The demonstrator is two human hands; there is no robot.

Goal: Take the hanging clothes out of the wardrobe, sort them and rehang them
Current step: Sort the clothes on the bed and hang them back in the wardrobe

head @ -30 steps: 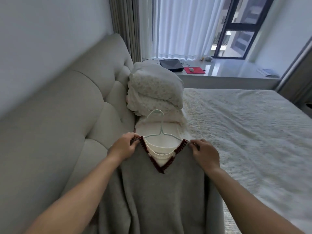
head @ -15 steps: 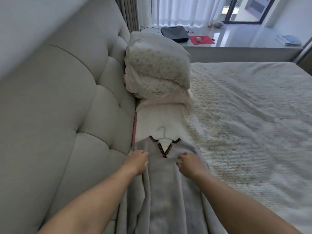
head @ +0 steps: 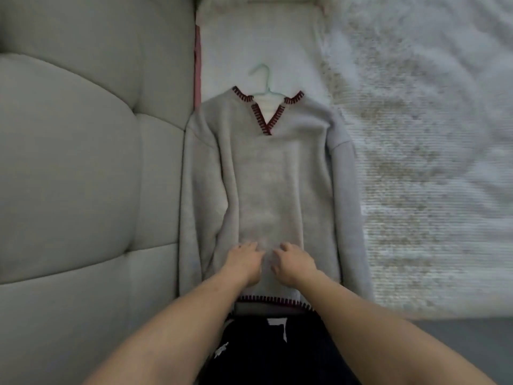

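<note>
Smoothing the grey sweater, which lies flat on the bed, hanger inside it, hook pointing far. My left hand and right hand rest side by side, palms down, on its near body just above the hem; fingers look relaxed and grip nothing. Headboard runs along the left. Risks: pushing too hard bunches the knit, or shifts the hanger off the shoulders so the neckline stretches when I lift it. No containers in view; wardrobe not visible.
</note>
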